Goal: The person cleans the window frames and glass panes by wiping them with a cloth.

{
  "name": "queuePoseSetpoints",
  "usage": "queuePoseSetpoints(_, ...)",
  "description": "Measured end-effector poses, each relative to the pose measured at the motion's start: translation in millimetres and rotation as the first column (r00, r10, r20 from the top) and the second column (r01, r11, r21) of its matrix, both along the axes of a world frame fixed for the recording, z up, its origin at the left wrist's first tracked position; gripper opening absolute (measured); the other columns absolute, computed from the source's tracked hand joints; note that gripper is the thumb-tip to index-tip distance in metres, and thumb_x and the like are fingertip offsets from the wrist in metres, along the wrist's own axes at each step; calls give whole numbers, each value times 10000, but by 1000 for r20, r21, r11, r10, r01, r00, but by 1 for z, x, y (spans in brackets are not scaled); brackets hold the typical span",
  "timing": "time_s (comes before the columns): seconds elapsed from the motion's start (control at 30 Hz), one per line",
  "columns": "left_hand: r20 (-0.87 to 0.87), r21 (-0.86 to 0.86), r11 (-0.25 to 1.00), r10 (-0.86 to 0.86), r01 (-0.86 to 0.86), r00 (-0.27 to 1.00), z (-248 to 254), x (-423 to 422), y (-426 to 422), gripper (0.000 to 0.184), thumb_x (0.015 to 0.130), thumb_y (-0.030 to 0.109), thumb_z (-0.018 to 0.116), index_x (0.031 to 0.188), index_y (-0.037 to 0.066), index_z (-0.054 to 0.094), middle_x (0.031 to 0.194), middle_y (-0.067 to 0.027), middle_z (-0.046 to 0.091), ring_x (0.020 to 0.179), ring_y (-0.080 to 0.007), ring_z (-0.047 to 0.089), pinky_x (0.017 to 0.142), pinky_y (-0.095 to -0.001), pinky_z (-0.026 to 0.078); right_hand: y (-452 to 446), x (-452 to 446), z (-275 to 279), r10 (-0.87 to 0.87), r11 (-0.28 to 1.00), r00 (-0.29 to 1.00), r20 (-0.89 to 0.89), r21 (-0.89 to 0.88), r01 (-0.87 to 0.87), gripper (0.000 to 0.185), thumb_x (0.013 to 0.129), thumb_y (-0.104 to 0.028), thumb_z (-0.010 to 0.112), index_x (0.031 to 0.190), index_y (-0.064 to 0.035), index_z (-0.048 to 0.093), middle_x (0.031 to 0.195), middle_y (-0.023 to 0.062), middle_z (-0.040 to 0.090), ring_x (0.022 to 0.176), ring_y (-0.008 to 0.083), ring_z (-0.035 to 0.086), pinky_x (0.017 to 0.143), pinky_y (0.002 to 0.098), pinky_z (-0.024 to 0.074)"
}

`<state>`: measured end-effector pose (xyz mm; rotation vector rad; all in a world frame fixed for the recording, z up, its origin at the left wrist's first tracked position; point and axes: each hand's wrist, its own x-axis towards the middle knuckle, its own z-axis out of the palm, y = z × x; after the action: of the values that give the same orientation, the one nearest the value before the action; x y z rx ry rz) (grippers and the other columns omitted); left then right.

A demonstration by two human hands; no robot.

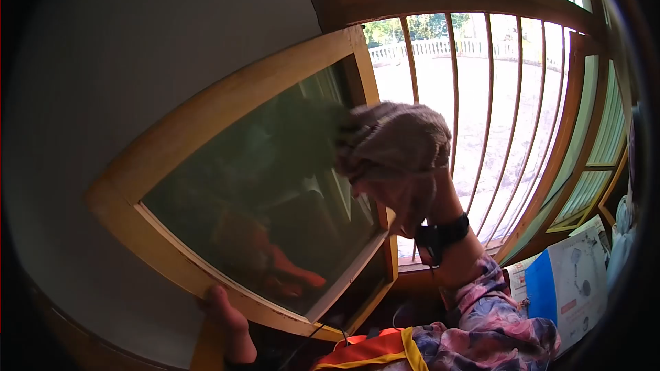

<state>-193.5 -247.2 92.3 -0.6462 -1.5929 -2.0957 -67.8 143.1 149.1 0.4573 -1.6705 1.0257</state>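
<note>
Wooden window sash: landmark for these notes; pale frame [192, 124] stands tilted in view, set at an angle to the barred opening. Likely stiff and fairly heavy, better steadied than lifted. Best hold is the wood, at rail or stile.
Glass pane [240, 185]: within the sash, dark and reflective. Likely smooth, slippery and brittle; flat, spread pressure suits it, no hard push at the centre.
Cloth [402, 137]: grey-brown, at the sash's right stile, overlapping the pane's edge. Looks soft, limp and light; best bunched in the palm. Blur hides whether it touches glass.
Right hand [388, 192]: at the sash's right side, closed round the bunched cloth, which covers most of the fingers.
Left hand [229, 314]: at the sash's lower rail, thumb up against the wood; fingers out of sight, so firmness of grip cannot be told.
Window bars [454, 96]: upright, rigid, right of the sash.
Printed carton [577, 278]: well right of the sash, low down, apart from both hands.
</note>
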Motion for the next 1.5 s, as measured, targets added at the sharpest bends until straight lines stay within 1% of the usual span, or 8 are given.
queuePoseSetpoints(0.17,32,-75,996,59,-57,998,-7,-1,-6,544,807,330,499,1149,-65,350,1100,-152,444,978,-218,457,844,-325,376,-34,-21,26,229,604,851,-472,-617,-505,132,844,-101,406,901,-33,504,881,91,517,863,180,517,767,276,438)
queuePoseSetpoints(0.3,-103,-247,965,69,-93,992,-23,-15,-22,504,814,327,478,1120,-56,364,1076,-156,442,980,-219,452,844,-338,376,-63,-55,49,-655,744,754,41,-139,654,206,915,-145,337,1077,-58,432,952,30,462,909,114,463,835,227,382)
queuePoseSetpoints(0.43,-51,-246,964,96,-105,994,-17,0,-21,430,837,310,450,1066,-50,397,1067,-166,440,972,-233,453,815,-350,387,-107,-113,44,-523,731,844,120,-445,517,273,900,-135,372,1157,-45,393,1107,86,450,1040,158,435,912,247,331)
queuePoseSetpoints(0.6,61,-356,934,-2,23,998,-22,18,-37,454,863,339,378,1170,4,396,1207,-164,416,1073,-246,442,891,-353,366,-159,-143,10,592,308,473,-652,-359,-881,377,854,-230,493,1171,-47,403,1148,99,443,1050,198,443,910,315,352)
queuePoseSetpoints(0.73,136,-84,996,27,-15,990,-21,16,-20,496,865,368,354,1210,10,361,1250,-157,369,1120,-258,395,925,-372,334,-245,-105,-6,232,960,966,-115,-133,-246,390,836,-132,475,1209,-40,408,1255,150,376,1202,259,330,1020,351,238)
queuePoseSetpoints(0.9,241,333,943,-65,-19,968,-6,19,3,550,868,404,325,1260,18,318,1304,-147,311,1180,-272,336,967,-397,294,-239,-101,7,54,837,882,-469,502,216,350,715,-88,585,1021,75,536,1142,198,475,1001,309,518,840,369,445)
queuePoseSetpoints(1.13,118,365,914,-234,177,965,-31,-4,-10,607,871,437,309,1316,30,244,1352,-141,249,1230,-281,283,1002,-426,263,-106,-70,84,-766,494,473,-435,73,867,367,783,-194,549,1096,-20,468,1053,165,491,1009,290,496,845,368,413)
queuePoseSetpoints(1.5,-336,162,767,-549,621,766,-21,0,-13,538,912,398,204,1278,18,306,1317,-141,313,1207,-236,323,981,-375,280,-194,-92,42,-463,856,859,-219,143,497,482,713,-301,570,1103,-26,497,1116,162,489,1027,311,458,850,370,390)
